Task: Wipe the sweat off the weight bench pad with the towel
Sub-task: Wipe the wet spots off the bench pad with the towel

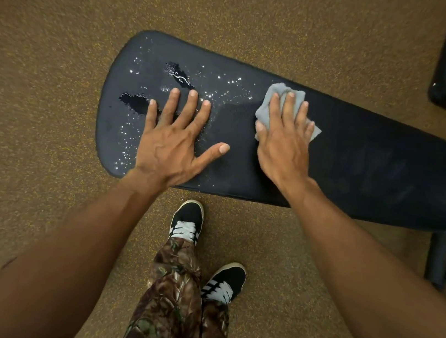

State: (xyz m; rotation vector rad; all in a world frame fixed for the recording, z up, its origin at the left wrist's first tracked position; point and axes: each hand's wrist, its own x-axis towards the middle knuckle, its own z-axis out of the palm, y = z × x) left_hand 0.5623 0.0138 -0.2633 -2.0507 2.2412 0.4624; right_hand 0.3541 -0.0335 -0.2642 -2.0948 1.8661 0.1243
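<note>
Centrally, across mid-frame: black bench pad (376,162), wet with sweat droplets (178,74) toward its left end. Left of centre, left hand (170,143) spread flat on the pad, fingers straight; right of centre, right hand (283,143) pressing the grey towel (276,91) flat onto the dry part, fingers extended.

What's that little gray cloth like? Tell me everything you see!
The towel is a small, light gray, soft-looking cloth, crumpled rather than folded. It lies on the black bench pad, beside the wet droplets. The right hand presses flat on it, covering its middle, so only its edges peek out.
</note>
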